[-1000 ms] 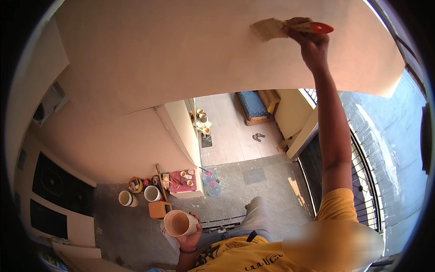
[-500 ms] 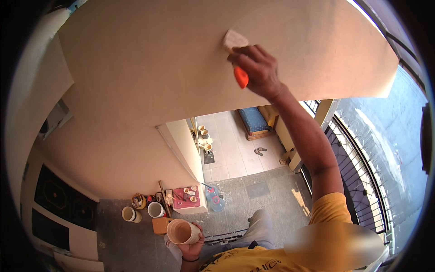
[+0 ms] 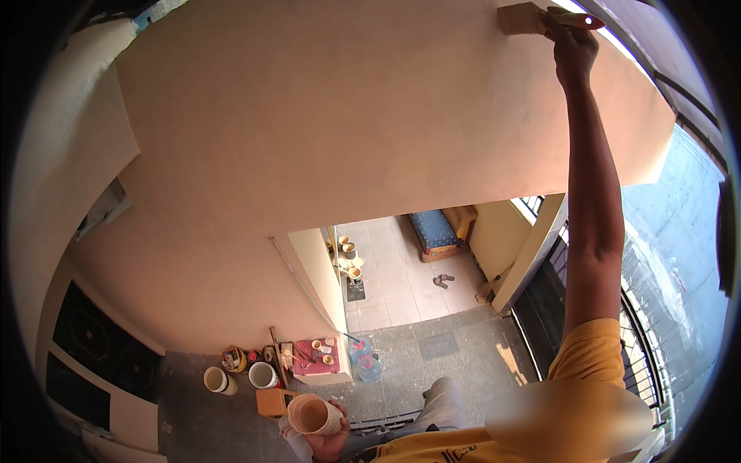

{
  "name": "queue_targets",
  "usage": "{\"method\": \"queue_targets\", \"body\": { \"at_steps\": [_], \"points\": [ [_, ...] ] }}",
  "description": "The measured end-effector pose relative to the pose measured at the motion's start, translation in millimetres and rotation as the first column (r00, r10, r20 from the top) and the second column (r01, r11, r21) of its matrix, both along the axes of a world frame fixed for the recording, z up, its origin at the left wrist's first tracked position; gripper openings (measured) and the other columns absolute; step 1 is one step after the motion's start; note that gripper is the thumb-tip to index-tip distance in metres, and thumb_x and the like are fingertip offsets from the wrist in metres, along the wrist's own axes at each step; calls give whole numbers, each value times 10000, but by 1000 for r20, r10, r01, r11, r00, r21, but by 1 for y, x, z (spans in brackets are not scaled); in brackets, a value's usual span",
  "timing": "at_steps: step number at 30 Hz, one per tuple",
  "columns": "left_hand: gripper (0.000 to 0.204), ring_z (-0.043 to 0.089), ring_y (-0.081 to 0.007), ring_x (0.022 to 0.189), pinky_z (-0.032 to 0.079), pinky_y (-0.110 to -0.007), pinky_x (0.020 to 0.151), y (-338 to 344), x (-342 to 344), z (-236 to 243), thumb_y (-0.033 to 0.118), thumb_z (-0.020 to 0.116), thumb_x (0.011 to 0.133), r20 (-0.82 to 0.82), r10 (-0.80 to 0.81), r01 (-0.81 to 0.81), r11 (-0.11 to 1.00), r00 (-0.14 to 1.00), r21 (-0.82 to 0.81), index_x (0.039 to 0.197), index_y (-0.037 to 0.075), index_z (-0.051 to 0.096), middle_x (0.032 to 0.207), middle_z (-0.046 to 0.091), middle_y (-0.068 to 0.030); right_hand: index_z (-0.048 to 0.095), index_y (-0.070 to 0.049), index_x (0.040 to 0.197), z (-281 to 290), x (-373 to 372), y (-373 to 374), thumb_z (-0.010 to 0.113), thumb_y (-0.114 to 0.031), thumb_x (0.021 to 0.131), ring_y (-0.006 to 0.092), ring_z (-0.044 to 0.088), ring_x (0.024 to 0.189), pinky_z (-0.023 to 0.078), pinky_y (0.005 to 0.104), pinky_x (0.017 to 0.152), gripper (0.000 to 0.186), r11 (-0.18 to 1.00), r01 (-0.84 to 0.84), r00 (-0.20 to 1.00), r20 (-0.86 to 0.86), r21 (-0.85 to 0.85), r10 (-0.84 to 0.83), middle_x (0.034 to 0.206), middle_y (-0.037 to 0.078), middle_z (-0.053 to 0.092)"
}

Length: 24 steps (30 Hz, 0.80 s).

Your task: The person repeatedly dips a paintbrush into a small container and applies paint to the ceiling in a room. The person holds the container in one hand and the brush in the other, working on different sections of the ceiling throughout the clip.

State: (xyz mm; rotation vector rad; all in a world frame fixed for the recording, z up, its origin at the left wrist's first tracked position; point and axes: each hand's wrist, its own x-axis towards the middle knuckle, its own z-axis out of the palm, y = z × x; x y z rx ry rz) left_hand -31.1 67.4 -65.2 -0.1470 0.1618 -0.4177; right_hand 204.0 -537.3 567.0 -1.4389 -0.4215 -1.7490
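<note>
My right hand [image 3: 575, 50] reaches far up and to the right, its fingers closed round a wide paintbrush [image 3: 522, 19]. The brush's bristles are against the upper right of the peach wall [image 3: 332, 116], and its orange handle points right. Low in front of my body, my left hand [image 3: 333, 441] grips a pale paint bucket [image 3: 315, 415] from its right side and below. The bucket is tilted so its open top shows; its inside is pinkish, and how much paint it holds I cannot tell.
Far below on the grey floor stand white buckets [image 3: 264, 376], an orange stool [image 3: 272, 402], a red-topped block [image 3: 315, 356] with small cups, and clear water bottles [image 3: 368, 367]. A blue-cushioned seat [image 3: 438, 230] lies beyond the opening. Black railing [image 3: 639, 347] runs along the right.
My right hand has swept the paintbrush up and to the right across the wall, and the arm is straighter. My left hand still holds the bucket, slightly lower.
</note>
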Motion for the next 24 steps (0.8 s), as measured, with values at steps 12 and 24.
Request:
{"method": "queue_targets", "body": {
  "at_steps": [12,24],
  "points": [
    [666,466,-338,1361,518,-539,1010,1,18,8,539,772,834,36,-31,31,999,999,11,1361,167,607,1423,548,-120,718,-178,1002,-104,26,192,770,-44,788,262,683,823,568,374,728,258,727,327,944,177,-604,-278,917,9,695],
    [677,466,-324,1335,508,-521,1005,-5,12,13,463,782,830,22,-4,4,1000,1000,-6,1369,108,576,1405,552,-100,776,-99,1078,22,10,6,803,-206,883,210,750,891,582,320,782,224,745,658,745,42,112,-665,969,94,783]
  ]
}}
